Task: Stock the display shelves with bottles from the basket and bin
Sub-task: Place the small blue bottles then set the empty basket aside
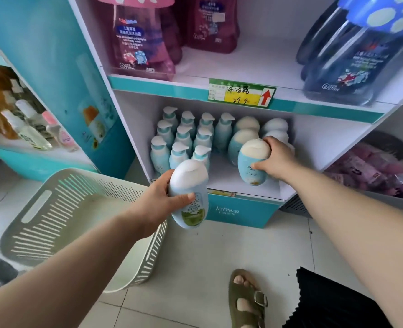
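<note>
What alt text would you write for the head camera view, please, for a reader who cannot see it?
A person's right hand grips a pale blue bottle at the front of the lower shelf beside similar bottles, while the left hand holds a second bottle near a white basket.

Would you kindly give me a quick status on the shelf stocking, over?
Left hand grips a bottle before the lower shelf. Right hand holds a second bottle at the shelf front. Pump bottles stand beside the gap; nothing blocks.
</note>
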{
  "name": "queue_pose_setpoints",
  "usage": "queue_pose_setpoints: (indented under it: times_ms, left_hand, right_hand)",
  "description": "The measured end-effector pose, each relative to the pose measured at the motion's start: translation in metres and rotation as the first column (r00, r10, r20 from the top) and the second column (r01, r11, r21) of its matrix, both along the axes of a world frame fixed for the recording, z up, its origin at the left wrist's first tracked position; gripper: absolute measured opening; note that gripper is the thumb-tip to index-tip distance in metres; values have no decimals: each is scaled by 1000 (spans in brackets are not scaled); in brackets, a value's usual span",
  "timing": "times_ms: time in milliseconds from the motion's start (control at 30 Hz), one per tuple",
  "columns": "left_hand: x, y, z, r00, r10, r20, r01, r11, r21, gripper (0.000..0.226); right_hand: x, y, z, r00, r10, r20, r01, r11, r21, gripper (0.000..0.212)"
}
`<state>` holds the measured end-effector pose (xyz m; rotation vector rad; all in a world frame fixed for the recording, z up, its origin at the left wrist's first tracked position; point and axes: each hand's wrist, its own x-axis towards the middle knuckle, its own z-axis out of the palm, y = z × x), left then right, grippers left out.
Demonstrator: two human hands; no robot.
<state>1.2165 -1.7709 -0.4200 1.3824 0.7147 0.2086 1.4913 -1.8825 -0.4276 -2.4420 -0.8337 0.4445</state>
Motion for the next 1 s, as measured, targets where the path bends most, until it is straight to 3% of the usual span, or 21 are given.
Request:
queue_pose_setpoints:
  times_ms: [167, 333, 533, 733, 867, 1000]
  left_hand:
    - [5, 5, -13, 1000, -22, -7, 22, 1000, 14, 43]
    - [9, 6, -21, 1000, -20, 0, 20, 1000, -3, 56]
    - [14, 4, -21, 999, -37, 14, 37, 999, -12, 52]
    - [19, 1, -17, 999, -43, 0, 43, 999, -12, 52]
    - [23, -1, -15, 998, -62, -4, 62, 998, -13, 59]
    - [26, -3, -9, 997, -82, -13, 82, 997, -11, 63]
  right_hand:
    - [9, 17, -33, 997, 59, 40, -56, 996, -68, 67]
    - [19, 17, -43, 995, 75, 65, -69, 993, -91, 63]
    - [18, 23, -43, 977, 146, 152, -119, 978, -173, 67]
    - [15, 28, -36, 957, 188, 223, -148, 972, -185, 52]
    - [18, 27, -36, 963, 151, 222, -117, 980, -161, 55]
    - [14, 22, -17, 937, 224, 268, -148, 950, -274, 69]
